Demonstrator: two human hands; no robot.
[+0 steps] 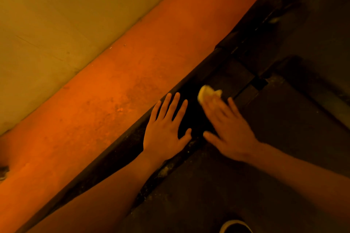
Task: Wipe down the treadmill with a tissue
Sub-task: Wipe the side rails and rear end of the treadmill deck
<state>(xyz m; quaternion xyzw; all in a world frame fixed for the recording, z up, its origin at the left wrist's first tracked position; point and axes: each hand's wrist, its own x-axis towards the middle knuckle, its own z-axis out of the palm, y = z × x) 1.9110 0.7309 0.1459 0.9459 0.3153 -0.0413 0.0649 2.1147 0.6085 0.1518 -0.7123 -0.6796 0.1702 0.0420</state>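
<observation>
Head view, the only angle we've got, and it's dim and amber down here. The left hand [166, 125] lies flat on the treadmill's side rail [117, 155], fingers straight and fanned, thumb out, holding nothing; I'd call it a brace. Just beside it, the right hand [227, 128] is smeared with blur, fingers stretched long with the thumb splayed. The tissue [208, 93] pokes out in a pale wad past the fingertips, and it looks pressed down under them more than clutched, as far as the blur lets me say. That puts the tissue on the dark treadmill [274, 147], at the black strip between rail and deck, close to a seam and a small bracket [259, 83]. Pale dust [166, 170] speckles the rail nearer the wrist, so by my reckoning plenty is left to wipe. Now the worries: with flat fingers and no real pinch, a quick stroke could leave the wad behind. Catch it on that bracket or seam and thin paper may shred and leave bits. Push the grit sideways and it could drop into the dark gap instead of lifting off. The orange floor [113, 91] runs alongside under a pale wall [56, 15], with a shoe toe [236, 227] at the bottom edge.
</observation>
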